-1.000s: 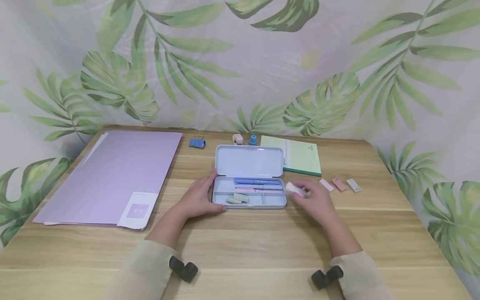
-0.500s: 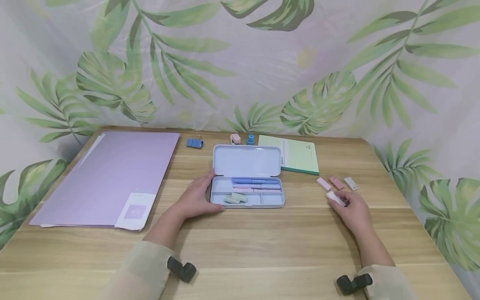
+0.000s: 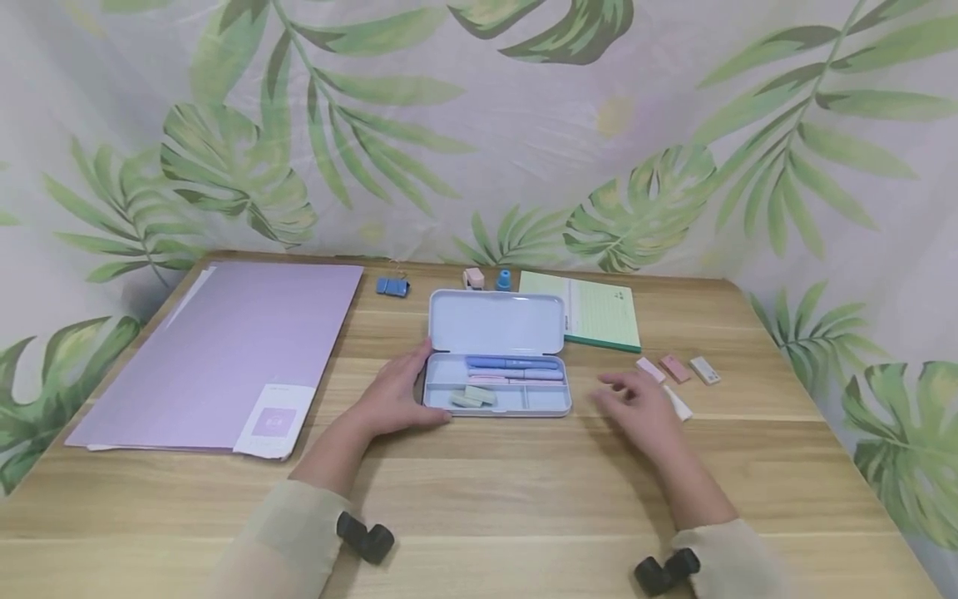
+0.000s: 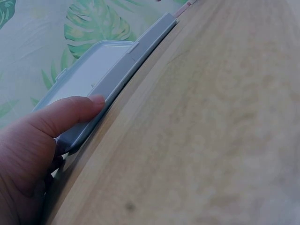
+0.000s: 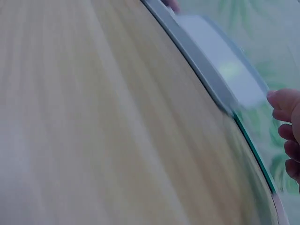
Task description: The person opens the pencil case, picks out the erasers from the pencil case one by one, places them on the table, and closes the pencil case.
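A light blue pencil case (image 3: pixel 496 324) lies with its lid raised in the middle of the table. My left hand (image 3: pixel 392 395) grips its left end; in the left wrist view the thumb (image 4: pixel 77 112) presses along the front wall. Inside are several pens (image 3: pixel 513 363) in the back compartment and pale green erasers (image 3: pixel 473 396) at the front left. The front right compartment holds nothing. My right hand (image 3: pixel 639 412), fingers loosely bent and holding nothing, hovers right of the case. Just beyond it a white eraser (image 3: pixel 679 405) rests on the wood, partly hidden by the hand.
A pink eraser (image 3: pixel 649 368), a darker pink one (image 3: pixel 675 368) and a greyish one (image 3: pixel 704 370) lie in a row at right. Behind the case are a green notepad (image 3: pixel 602 312), a blue bottle-shaped item (image 3: pixel 504 280) and a blue binder clip (image 3: pixel 392 286). A purple folder (image 3: pixel 232 349) covers the left.
My right hand carried the white eraser rightward from beside the case, set it down near the other erasers, and came back left without it. My left hand stays on the case.
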{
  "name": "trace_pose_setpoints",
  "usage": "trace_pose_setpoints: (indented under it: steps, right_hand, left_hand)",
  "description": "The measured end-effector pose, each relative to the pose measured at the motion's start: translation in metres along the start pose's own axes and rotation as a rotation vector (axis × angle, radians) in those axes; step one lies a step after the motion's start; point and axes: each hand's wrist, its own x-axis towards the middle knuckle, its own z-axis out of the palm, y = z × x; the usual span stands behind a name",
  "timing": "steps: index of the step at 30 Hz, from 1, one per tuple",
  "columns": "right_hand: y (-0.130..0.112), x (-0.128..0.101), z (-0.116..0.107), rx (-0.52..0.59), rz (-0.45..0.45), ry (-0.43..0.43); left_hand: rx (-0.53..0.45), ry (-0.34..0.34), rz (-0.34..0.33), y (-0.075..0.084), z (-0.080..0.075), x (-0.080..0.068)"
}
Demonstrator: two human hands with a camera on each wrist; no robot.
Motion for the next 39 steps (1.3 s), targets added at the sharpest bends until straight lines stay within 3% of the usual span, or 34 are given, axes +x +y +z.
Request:
trace_pose_setpoints:
  steps: [5, 11, 19, 25, 32, 39]
  right_hand:
    - [-0.045, 0.009, 0.038, 0.047, -0.13, -0.138]
    - [-0.071, 0.019, 0.069, -0.01, -0.175, -0.216]
    - [-0.082, 0.026, 0.078, -0.139, -0.172, -0.242]
    - [-0.092, 0.033, 0.079, -0.157, -0.132, -0.306]
    - [-0.089, 0.033, 0.083, -0.091, -0.147, -0.263]
    - [-0.075, 0.025, 0.07, 0.038, -0.212, -0.099]
  left_hand:
    - [0.0, -0.005, 0.003, 0.002, 0.001, 0.0]
    - [0.003, -0.006, 0.009, 0.003, 0.001, 0.0]
    - [0.013, -0.006, 0.005, 0.004, -0.001, 0.001]
    - [0.013, -0.002, 0.005, 0.002, -0.001, 0.0]
    - [0.006, 0.0, -0.001, 0.0, 0.001, 0.0]
    - [0.004, 0.009, 0.007, 0.0, 0.0, -0.001]
